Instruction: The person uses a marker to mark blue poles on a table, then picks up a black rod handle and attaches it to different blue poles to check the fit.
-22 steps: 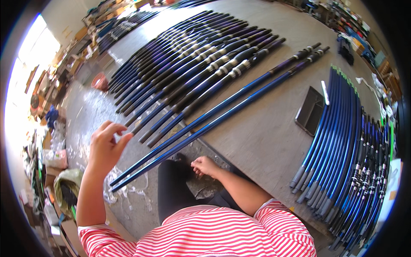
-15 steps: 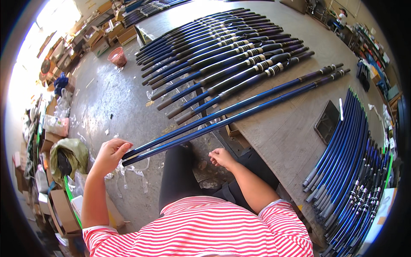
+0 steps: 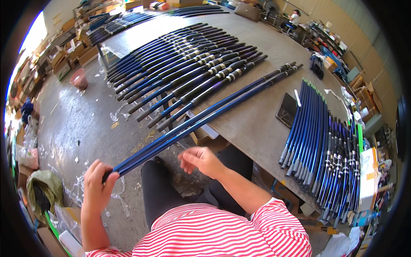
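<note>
Two long blue fishing rods [image 3: 188,124] lie slanted across the table's near edge, their near ends jutting out over my lap. My left hand [image 3: 97,182] is closed around those near ends, thumb on top; the very tips are hidden in it. Just below the rods, over my legs, hovers my right hand [image 3: 201,162], apart from them. Its fingers are curled together, and a thin pale sliver shows by the fingertips, too small to name. Beyond lies a row of fishing rods [image 3: 184,64] with dark grips and silver rings, side by side.
On the wooden table [image 3: 239,124] at right lie a dark flat tablet-like device [image 3: 286,110] and a fanned bundle of blue rod sections [image 3: 306,132]. A red bucket [image 3: 78,79] stands on the floor, littered with plastic scraps. A person [image 3: 294,18] sits far back.
The view has turned right. My left hand now wraps both rods' near ends, which lie closer together. My right hand has risen from my lap toward the rods.
</note>
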